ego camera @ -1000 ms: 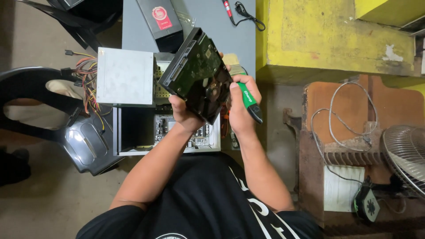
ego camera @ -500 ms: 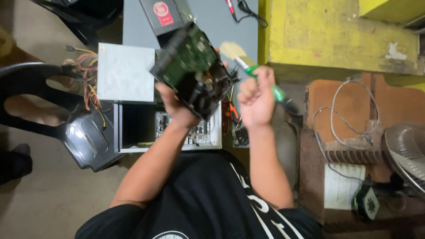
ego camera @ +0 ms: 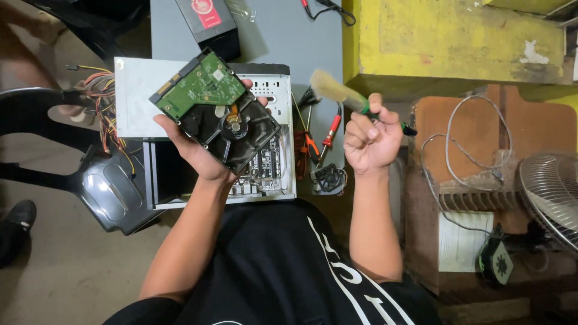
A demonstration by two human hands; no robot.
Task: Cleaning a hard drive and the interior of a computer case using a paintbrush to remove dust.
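My left hand grips a hard drive from underneath, fingers wrapped round its edges, circuit-board side up and tilted, held above the open computer case on the grey table. My right hand is a closed fist round a green-handled brush, bristles pointing up-left, well apart from the drive. Screwdrivers and pliers lie just beside the case; a fan sits at far right.
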